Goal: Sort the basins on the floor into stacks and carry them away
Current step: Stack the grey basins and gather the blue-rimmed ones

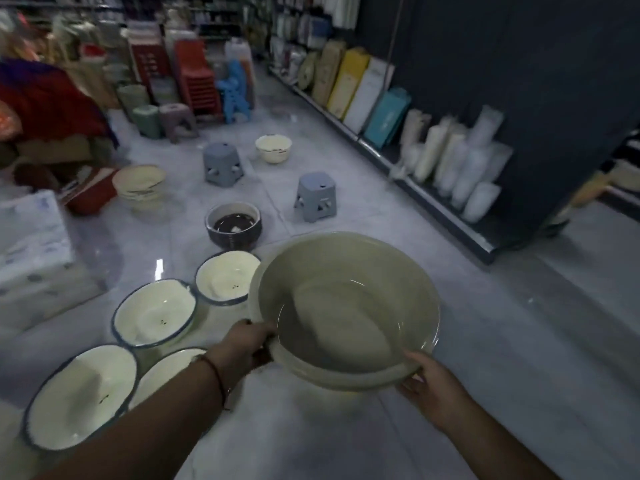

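Note:
I hold a stack of large olive-green basins [346,306] off the floor in front of me. My left hand [247,344] grips its near-left rim and my right hand [427,386] grips the near-right rim. Several cream basins with blue rims lie on the floor to the left: one [227,277] beside the held stack, one [154,313] left of that, one [81,396] at the lower left and one [162,372] partly hidden by my left forearm. Farther off stand a dark basin stack [233,225], a beige stack [140,187] and a cream stack [273,148].
Two blue-grey plastic stools [222,164] [317,195] stand on the tiled floor. A low shelf of packaged goods [381,109] runs along the right. Stacked stools and chairs [197,77] stand at the back, a white box [34,244] and a red basin [91,192] at the left.

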